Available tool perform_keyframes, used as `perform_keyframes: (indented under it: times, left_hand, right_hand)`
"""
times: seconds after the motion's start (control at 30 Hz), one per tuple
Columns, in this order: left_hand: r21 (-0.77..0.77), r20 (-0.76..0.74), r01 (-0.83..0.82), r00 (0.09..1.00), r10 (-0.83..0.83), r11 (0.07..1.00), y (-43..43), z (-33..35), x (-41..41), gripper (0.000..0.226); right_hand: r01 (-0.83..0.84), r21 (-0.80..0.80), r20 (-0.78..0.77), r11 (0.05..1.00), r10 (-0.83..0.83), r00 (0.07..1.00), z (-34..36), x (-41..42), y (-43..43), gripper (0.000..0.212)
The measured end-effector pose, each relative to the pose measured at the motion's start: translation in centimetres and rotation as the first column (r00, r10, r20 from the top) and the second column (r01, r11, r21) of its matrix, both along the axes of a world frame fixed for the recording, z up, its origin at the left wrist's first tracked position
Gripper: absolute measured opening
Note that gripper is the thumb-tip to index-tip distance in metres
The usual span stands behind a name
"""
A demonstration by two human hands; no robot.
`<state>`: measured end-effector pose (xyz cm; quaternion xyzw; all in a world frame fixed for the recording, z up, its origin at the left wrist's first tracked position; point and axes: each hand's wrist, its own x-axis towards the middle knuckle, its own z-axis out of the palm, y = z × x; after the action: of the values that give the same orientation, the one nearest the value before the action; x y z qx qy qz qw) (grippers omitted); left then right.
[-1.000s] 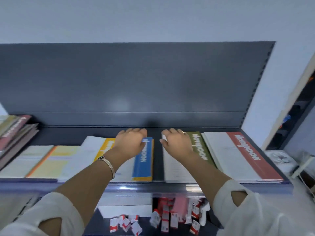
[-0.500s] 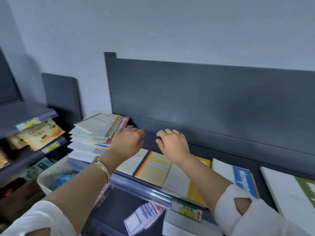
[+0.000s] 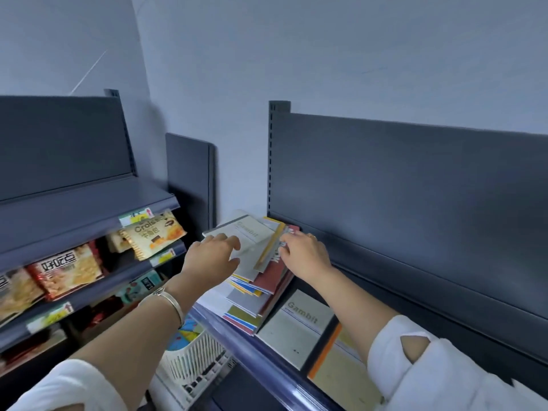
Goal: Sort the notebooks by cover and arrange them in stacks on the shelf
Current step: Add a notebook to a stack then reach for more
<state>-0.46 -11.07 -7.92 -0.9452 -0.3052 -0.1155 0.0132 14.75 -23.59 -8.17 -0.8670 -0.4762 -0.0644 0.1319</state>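
Observation:
A messy pile of notebooks point(image 3: 268, 281) sits at the left end of the dark shelf point(image 3: 255, 353). A grey "Gambit" notebook point(image 3: 253, 232) lies on top, with a yellow-edged notebook point(image 3: 271, 247) slanting across it. My left hand point(image 3: 213, 258) rests on the grey notebook's left side, fingers spread over the cover. My right hand point(image 3: 305, 253) has curled fingertips against the yellow-edged notebook's right edge, above a red cover. Whether it grips is unclear. To the right, another grey "Gambit" notebook point(image 3: 296, 327) and an orange-spined notebook point(image 3: 335, 366) lie flat.
The shelf's dark back panel point(image 3: 415, 188) rises close behind the pile. A white slatted basket point(image 3: 192, 357) stands below the shelf's left end. To the left, another rack holds snack packets point(image 3: 68, 268) on tilted shelves. A dark panel point(image 3: 189, 179) stands in the corner.
My view and both hands have swung left along the shelf, from the sorted stacks of blue, green and red notebooks to the messy pile. Both hands now touch its top notebooks.

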Motion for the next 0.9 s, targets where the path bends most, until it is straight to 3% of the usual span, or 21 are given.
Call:
perform_keyframes:
  times: [0.23,0.43,0.53,0.67,0.77,0.9]
  left_hand:
    - [-0.183,0.017,-0.079,0.996,0.084,0.980,6.2,-0.8,1.3,0.044]
    - [-0.255,-0.044,-0.054,0.998,0.045,0.965,11.0,-0.6,4.3,0.045]
    - [-0.365,-0.074,-0.050,0.997,0.025,0.930,13.1,-0.8,5.8,0.046]
    - [-0.518,-0.019,-0.054,0.998,0.051,0.854,14.4,-1.6,7.1,0.049]
    - [-0.691,0.051,-0.052,0.991,0.120,0.721,15.5,-1.8,7.2,0.052]
    - [-0.815,0.137,0.012,0.976,0.172,0.580,16.4,-1.9,6.5,0.049]
  right_hand:
    - [-0.052,-0.168,-0.116,0.984,0.032,0.993,-1.4,1.6,5.4,0.033]
    - [-0.005,-0.202,-0.188,0.979,-0.034,0.982,-1.4,2.3,8.2,0.024]
    - [0.010,-0.239,-0.205,0.971,-0.061,0.977,-1.3,1.7,9.6,0.024]
    - [-0.021,-0.187,-0.281,0.982,-0.033,0.959,-1.2,1.0,10.5,0.025]
    - [-0.008,-0.114,-0.348,0.993,-0.032,0.937,-1.5,0.6,11.0,0.030]
    - [0.193,-0.063,-0.343,0.979,-0.203,0.917,-2.0,0.6,11.6,0.013]
